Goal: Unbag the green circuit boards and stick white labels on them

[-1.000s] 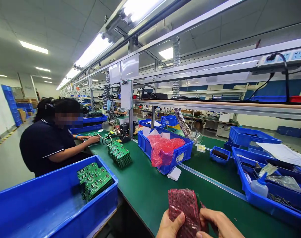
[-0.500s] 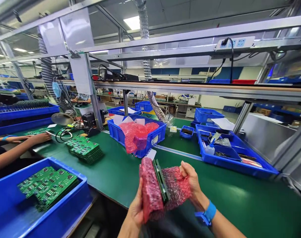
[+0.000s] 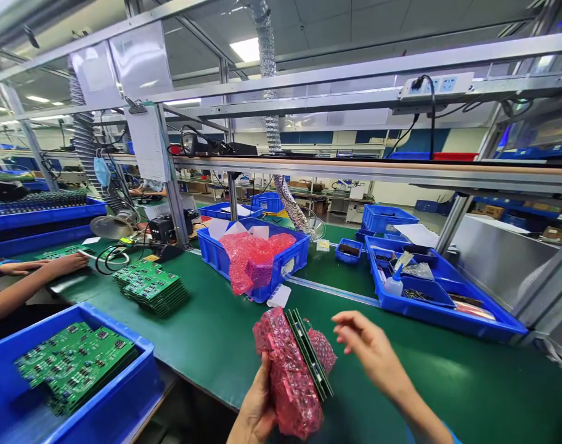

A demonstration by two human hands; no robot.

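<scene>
One left hand (image 3: 254,404) observed gripping red bubble wrap (image 3: 291,382), green circuit boards (image 3: 310,354) tilted between its folds above the tabletop (image 3: 207,348). Right hand (image 3: 371,348) just beside, loosely curled and empty. Beyond: blue bin (image 3: 213,253) with more bubble wrap (image 3: 248,256) draped over its rim; at left, a board stack (image 3: 151,287).

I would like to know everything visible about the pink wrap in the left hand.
The pink bubble wrap looks like bumpy, crinkled, translucent plastic. Tilted above the green tabletop, it lies on both sides of green circuit boards, whose edges show. The left hand grips it; the right hand is apart.
</scene>
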